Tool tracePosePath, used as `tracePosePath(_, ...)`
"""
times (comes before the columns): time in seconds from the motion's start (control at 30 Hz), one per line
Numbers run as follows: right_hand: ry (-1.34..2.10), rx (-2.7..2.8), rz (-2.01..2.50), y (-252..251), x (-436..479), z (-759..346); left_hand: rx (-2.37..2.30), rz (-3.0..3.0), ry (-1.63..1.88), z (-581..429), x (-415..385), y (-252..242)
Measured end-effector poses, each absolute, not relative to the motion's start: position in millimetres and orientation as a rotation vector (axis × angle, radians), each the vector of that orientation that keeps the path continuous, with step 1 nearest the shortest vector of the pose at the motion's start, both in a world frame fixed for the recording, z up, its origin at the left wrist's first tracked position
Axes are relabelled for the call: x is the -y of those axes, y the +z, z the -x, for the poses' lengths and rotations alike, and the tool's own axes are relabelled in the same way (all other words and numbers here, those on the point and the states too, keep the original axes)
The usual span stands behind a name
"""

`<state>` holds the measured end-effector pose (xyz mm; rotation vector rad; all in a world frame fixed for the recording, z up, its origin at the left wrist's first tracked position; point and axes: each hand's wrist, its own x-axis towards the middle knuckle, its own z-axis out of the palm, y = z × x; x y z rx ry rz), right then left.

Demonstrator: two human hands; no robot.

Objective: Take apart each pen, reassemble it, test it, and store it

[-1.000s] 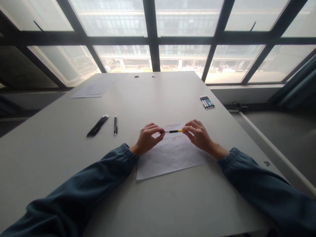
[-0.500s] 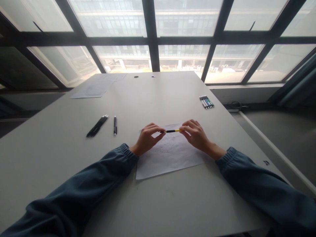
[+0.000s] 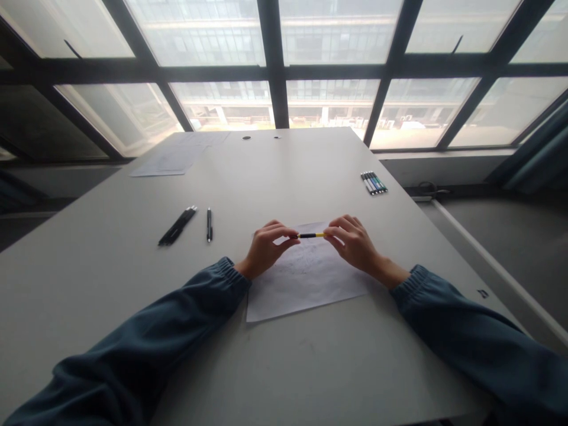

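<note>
Big white bench [image 3: 284,183] right up by dark-framed windows [image 3: 331,97], bluish curtain [image 3: 523,157] off to the right. Yellow-and-black pen [image 3: 309,235] held crosswise over a sheet of paper [image 3: 306,290]: left hand [image 3: 267,247] has its grip pinched on one end, right hand [image 3: 354,244] likewise on the other.

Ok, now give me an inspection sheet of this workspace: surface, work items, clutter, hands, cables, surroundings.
Surface: pale table, faint smudges near the front.
Work items: yellow-and-black pen held over a marked paper sheet.
Clutter: bundle of dark pens and single dark pen to the left; row of pens near the right edge; papers far left.
Hands: left hand pinches one end, right hand the yellow end.
Cables: dark cable-like loop beyond the table's right edge.
Surroundings: windows ahead, curtain right.
</note>
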<state>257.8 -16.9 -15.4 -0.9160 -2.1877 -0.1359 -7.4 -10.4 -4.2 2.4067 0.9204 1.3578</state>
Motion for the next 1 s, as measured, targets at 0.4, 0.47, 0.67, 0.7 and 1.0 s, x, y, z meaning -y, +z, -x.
tracePosePath(0.4,-0.153,2.165,0.901,-15.1,17.7,-258.3,-0.973,-2.378,1.355,8.7,8.6,-8.6)
tracePosePath(0.47,-0.163,2.173,0.890,-14.3,18.3,-258.9,-0.977,-2.379,1.347,8.4,8.9,-8.0)
tracePosePath(0.67,-0.222,2.224,0.869,-10.1,19.9,-260.3,-0.966,-2.377,1.327,8.0,9.4,-7.9)
tracePosePath(0.7,-0.228,2.231,0.865,-9.6,20.0,-260.5,-0.964,-2.377,1.322,8.1,9.2,-8.2)
tracePosePath(1.0,-0.194,2.269,0.862,-9.6,20.8,-259.4,-0.935,-2.405,1.328,7.6,9.6,-6.2)
